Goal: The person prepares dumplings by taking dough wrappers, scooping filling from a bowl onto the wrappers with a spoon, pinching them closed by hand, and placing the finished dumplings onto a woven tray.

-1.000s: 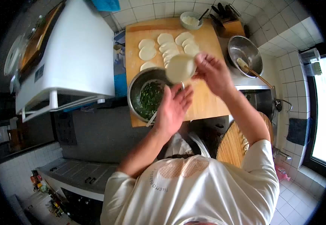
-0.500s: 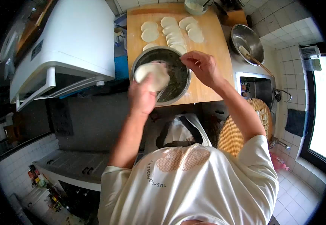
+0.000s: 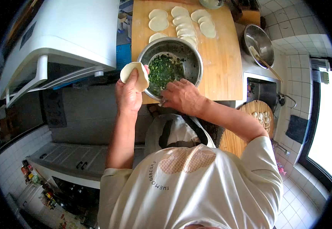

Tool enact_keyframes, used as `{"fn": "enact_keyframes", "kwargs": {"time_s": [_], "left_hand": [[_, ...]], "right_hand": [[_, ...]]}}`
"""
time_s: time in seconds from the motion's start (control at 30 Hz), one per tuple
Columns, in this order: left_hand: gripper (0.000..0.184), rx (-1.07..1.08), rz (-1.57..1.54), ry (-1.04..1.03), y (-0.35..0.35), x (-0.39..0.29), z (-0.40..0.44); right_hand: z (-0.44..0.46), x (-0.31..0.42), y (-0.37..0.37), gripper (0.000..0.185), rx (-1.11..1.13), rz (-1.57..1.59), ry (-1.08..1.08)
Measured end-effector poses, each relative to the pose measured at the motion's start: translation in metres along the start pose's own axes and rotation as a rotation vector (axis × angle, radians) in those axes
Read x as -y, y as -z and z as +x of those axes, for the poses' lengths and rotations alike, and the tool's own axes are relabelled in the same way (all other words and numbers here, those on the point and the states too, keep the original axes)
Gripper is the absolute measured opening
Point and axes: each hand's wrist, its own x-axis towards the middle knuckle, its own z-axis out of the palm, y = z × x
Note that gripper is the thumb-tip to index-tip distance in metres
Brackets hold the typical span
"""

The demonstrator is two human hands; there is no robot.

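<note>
Dough round at the bowl's left rim, right hand at the near rim.
Your left hand (image 3: 129,95) pinches the dough round (image 3: 140,72), thumb across its top face, and its slightly longer axis runs from far left to near right. The chopped green mixture (image 3: 165,72) lies just right of that grip, inside the metal bowl (image 3: 193,63). Your right hand (image 3: 185,97) is nearer the mixture's near edge, fingers curled over the rim; you can't tell whether they close on anything. More dough rounds (image 3: 158,23) lie beyond the bowl on the wooden board (image 3: 223,65).
</note>
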Motion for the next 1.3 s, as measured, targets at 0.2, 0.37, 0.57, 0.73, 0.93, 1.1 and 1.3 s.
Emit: {"fn": "enact_keyframes", "kwargs": {"time_s": [0.2,0.37,0.57,0.73,0.93,1.1,1.3], "left_hand": [[0.038,0.013,-0.054,0.16,0.002,-0.008,-0.012],[0.035,0.085,-0.201,0.193,0.006,-0.01,-0.018],[0.031,-0.012,-0.107,0.123,0.001,-0.001,-0.023],[0.033,-0.032,-0.122,0.092,0.01,-0.001,-0.025],[0.034,-0.029,-0.15,0.116,0.013,0.005,-0.024],[0.034,-0.003,-0.145,0.09,0.017,0.01,-0.025],[0.032,-0.029,-0.144,0.102,0.015,0.011,-0.027]], "right_hand": [[-0.006,-0.025,0.01,0.019,-0.191,0.038,-0.067],[-0.013,-0.048,0.037,0.016,-0.238,0.272,-0.321],[-0.018,-0.049,0.03,0.015,-0.238,0.368,-0.287],[-0.046,-0.032,0.052,0.013,-0.141,0.367,-0.216],[-0.045,-0.031,0.036,0.015,-0.148,0.337,-0.178],[-0.041,-0.044,0.043,0.015,-0.241,0.333,-0.357],[-0.035,-0.047,0.036,0.018,-0.215,0.166,-0.409]]}}
